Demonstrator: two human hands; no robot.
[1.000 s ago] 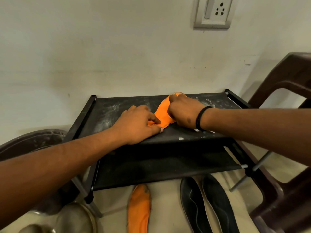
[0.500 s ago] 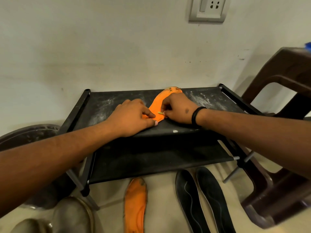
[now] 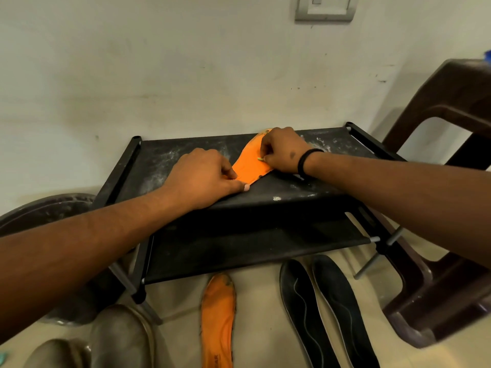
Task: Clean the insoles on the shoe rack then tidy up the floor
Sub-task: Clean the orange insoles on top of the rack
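Note:
An orange insole [image 3: 249, 166] lies slanted on the dusty top shelf of the black shoe rack [image 3: 292, 191]. My left hand [image 3: 202, 179] pinches the insole's near end against the shelf, with its fingers curled. My right hand [image 3: 281, 152] rests on the far half of the insole, its fingers curled round a small yellow-green thing [image 3: 260, 158] whose tip touches the orange surface. On the floor in front of the rack lie a second orange insole [image 3: 218, 320] and two black insoles [image 3: 303, 309] side by side.
A brown plastic chair [image 3: 438, 301] stands close on the right of the rack. Grey shoes [image 3: 119, 338] sit at the lower left, and a dark round basin [image 3: 39, 211] is behind them. White dust covers the top shelf. The wall is directly behind the rack.
My right hand has slid along the insole from its near half toward the far end. My left hand stays on the near end.

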